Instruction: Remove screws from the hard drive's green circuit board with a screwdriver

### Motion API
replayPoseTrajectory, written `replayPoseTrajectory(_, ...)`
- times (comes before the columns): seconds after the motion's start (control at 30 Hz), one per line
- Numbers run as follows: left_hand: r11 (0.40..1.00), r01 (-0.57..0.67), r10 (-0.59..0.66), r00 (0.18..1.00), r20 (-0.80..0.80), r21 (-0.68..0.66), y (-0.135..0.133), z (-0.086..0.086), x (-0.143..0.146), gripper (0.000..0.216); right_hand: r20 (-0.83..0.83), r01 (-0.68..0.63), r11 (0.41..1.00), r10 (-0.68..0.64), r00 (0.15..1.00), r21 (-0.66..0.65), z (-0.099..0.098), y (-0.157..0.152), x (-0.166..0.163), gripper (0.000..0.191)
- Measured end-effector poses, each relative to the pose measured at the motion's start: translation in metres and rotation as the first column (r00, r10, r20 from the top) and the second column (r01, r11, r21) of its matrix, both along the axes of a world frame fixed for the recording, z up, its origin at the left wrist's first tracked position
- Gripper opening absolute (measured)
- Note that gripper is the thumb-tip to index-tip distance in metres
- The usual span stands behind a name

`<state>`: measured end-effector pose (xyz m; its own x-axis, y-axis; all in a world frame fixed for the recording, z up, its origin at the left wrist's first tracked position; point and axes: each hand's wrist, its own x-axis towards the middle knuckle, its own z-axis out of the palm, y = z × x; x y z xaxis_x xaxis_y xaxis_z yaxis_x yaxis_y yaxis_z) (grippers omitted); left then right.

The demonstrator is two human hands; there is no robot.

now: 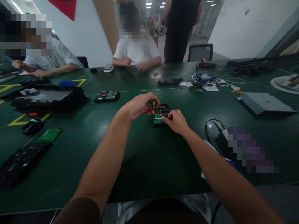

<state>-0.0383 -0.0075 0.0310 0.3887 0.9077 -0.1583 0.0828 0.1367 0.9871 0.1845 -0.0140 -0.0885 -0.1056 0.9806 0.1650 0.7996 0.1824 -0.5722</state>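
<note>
Black device (162, 112), green circuit board (158, 119) exposed, flat on the table (144, 161), black-and-yellow tool (153, 104) upright at its left edge

A dark green table (144, 169) carries 1 opened black device (158, 119). Left of this device lie 1 similar unit (107, 96), 1 loose green circuit board (50, 134) and 1 black tray (66, 101); to its right, 1 grey metal box (268, 101); beyond it, white cables (223, 82).

The head camera looks down across the table (154, 161).
</note>
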Motion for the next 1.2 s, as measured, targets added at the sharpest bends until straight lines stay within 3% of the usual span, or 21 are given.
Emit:
replayPoseTrajectory(0.3,0.994,0.046,-0.039,0.997,0.071,-0.099,-0.0042,0.0018,0.0035,0.024,0.007,-0.006,1.000,0.006,1.000,-0.002,0.0005,0.0007,0.0007,0.036)
replayPoseTrajectory(0.53,0.999,0.043,-0.042,0.999,0.022,-0.016,-0.0024,0.0011,-0.0005,0.030,0.008,0.002,1.000,-0.002,1.000,0.002,-0.0008,0.0012,0.0005,0.034)
replayPoseTrajectory(0.83,0.994,0.074,-0.066,0.994,0.087,-0.085,-0.0036,0.0010,0.0009,0.024,-0.004,0.012,1.000,-0.012,1.000,-0.011,-0.0004,0.0004,0.0002,0.035)
replayPoseTrajectory(1.07,0.999,0.050,-0.049,0.998,-0.036,0.013,-0.0043,0.0053,0.0013,0.026,-0.001,-0.002,1.000,0.002,1.000,-0.012,0.0008,0.0004,0.0008,0.037)
replayPoseTrajectory(1.2,0.996,0.088,-0.088,0.995,-0.048,-0.008,-0.0084,0.0084,0.0029,0.025,0.001,-0.009,1.000,0.009,1.000,-0.008,-0.0003,0.0011,0.0007,0.035)
